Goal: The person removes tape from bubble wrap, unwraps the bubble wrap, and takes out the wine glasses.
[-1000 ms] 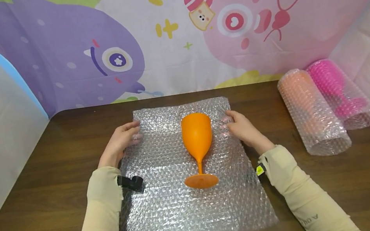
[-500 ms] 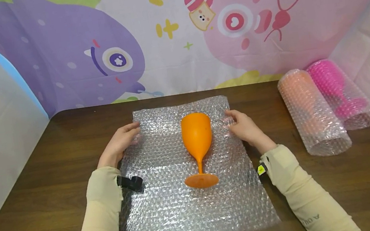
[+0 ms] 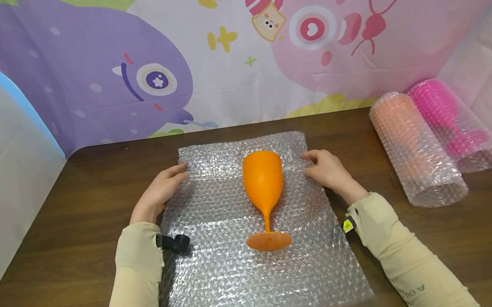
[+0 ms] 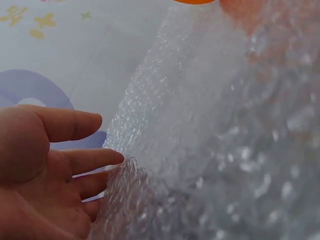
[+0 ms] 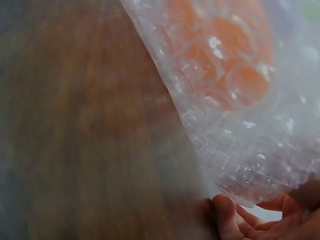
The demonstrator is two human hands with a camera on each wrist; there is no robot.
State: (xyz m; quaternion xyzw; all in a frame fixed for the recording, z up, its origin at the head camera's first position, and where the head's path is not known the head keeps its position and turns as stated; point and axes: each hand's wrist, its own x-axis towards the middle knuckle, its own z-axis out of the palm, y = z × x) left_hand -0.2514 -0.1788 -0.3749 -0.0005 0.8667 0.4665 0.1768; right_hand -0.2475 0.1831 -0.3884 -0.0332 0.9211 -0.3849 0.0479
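Orange cup (image 3: 263, 178) lies on bubble wrap (image 3: 217, 283), whose far right corner sits lower than 0.5 seconds ago; the cup remains uncovered. Left hand (image 3: 160, 190) has straight fingers at 1 edge; whether the right hand (image 3: 327, 169) pinches, I cannot tell.

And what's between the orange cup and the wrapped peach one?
From the orange cup, the head view shows bubble wrap, the right hand, then bare tabletop.

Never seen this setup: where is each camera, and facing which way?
Head: worn there, facing forward-down at the orange goblet; left hand, right hand, sleeves show.
Left wrist: worn there, facing bubble wrap and backdrop; left hand shows.
Right wrist: worn there, facing bubble wrap and table; right hand shows.
Both wrist views share the bubble wrap.
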